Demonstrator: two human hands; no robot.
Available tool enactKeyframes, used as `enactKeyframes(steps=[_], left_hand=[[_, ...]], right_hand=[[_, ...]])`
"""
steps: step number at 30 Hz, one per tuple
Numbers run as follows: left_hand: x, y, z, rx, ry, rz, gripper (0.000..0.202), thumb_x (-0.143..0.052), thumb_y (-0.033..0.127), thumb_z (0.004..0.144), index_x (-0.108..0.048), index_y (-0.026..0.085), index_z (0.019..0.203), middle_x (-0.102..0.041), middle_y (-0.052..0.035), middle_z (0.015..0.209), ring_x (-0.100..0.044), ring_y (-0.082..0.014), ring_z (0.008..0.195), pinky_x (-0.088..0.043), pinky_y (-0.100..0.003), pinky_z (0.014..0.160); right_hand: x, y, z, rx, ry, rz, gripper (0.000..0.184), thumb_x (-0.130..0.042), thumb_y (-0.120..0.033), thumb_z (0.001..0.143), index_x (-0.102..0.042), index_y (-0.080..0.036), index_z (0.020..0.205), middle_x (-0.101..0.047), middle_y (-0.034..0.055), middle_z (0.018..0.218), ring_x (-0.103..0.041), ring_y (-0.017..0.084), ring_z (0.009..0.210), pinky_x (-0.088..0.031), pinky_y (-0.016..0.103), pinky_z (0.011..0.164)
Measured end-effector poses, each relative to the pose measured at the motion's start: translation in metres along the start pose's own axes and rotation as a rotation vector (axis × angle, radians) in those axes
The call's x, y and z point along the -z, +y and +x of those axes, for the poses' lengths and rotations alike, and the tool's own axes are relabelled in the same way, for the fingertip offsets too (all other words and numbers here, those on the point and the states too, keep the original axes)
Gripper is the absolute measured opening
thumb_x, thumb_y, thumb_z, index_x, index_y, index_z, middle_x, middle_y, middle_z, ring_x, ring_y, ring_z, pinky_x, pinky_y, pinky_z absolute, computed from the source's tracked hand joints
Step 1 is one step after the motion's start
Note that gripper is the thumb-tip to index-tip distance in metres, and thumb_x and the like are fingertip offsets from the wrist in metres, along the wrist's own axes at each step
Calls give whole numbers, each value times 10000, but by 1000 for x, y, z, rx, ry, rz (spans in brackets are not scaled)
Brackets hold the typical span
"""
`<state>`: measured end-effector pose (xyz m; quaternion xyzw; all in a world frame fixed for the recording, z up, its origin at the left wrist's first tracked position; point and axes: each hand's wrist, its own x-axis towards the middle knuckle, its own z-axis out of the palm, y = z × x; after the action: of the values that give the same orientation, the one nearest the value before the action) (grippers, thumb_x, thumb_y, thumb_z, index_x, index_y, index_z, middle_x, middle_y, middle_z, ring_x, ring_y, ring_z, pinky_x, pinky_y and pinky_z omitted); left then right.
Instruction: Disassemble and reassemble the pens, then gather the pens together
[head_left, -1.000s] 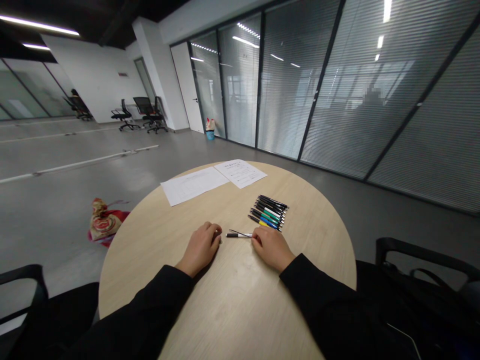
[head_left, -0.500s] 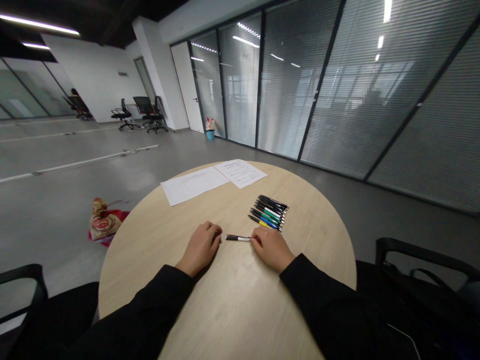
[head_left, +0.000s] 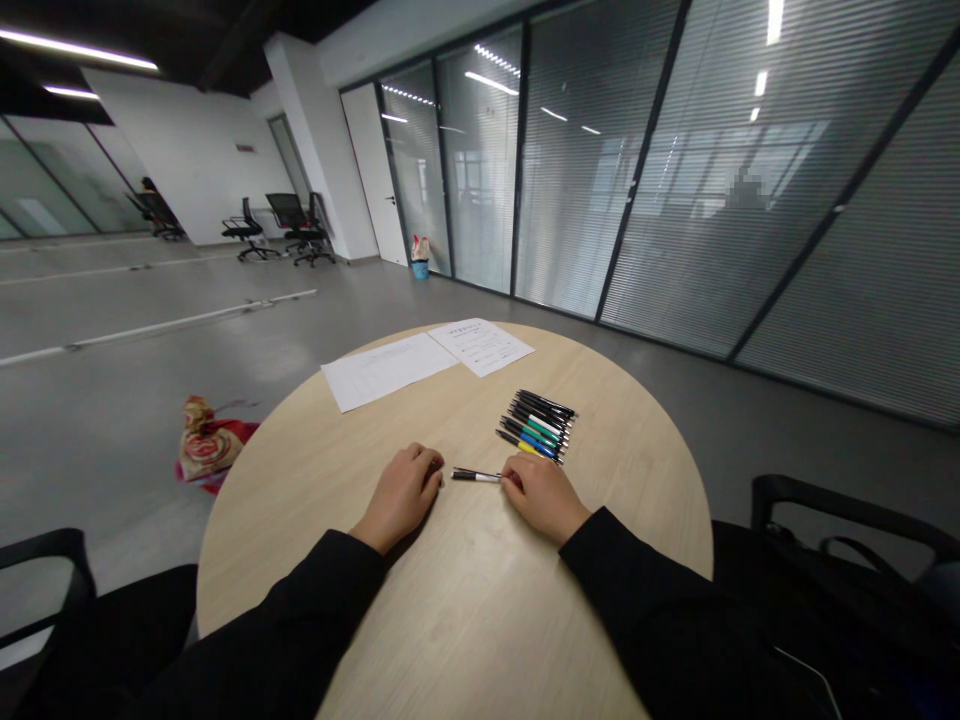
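Observation:
My right hand point(head_left: 544, 493) is closed in a pinch on the right end of a black-and-white pen point(head_left: 476, 477), which lies crosswise low over the table. The pen's far tip is covered by the fingers. My left hand point(head_left: 403, 492) rests on the table just left of the pen, a small gap between them. Its fingers are curled in and together, and whatever they might hold is hidden. Beyond my right hand lies a row of several pens point(head_left: 538, 424), side by side, mostly black with green, blue, yellow and white parts.
Two printed paper sheets point(head_left: 390, 371) overlap at the far edge of the round wooden table point(head_left: 480, 620). Black armchairs point(head_left: 847, 520) stand to the right and left. A red and tan bag point(head_left: 206, 445) sits on the floor to the left.
The pen in my right hand looks slightly turned, its dark edge line now standing apart from the white barrel. Both hands stay where they were.

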<state>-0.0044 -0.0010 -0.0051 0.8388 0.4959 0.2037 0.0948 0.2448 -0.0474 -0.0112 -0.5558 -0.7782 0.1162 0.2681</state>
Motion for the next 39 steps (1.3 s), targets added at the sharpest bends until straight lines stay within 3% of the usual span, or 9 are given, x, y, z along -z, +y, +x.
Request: enactKeyframes(steps=[39], left_hand=[[4, 5, 1, -16, -35, -20, 189, -495, 320, 919, -631, 193, 956, -593, -89, 959, -567, -241, 884, -459, -375, 808]], right_hand=[[1, -1, 1, -39, -16, 71, 110, -579, -167, 899, -637, -166, 806, -629, 21, 807, -551, 135, 755, -363, 245, 694]])
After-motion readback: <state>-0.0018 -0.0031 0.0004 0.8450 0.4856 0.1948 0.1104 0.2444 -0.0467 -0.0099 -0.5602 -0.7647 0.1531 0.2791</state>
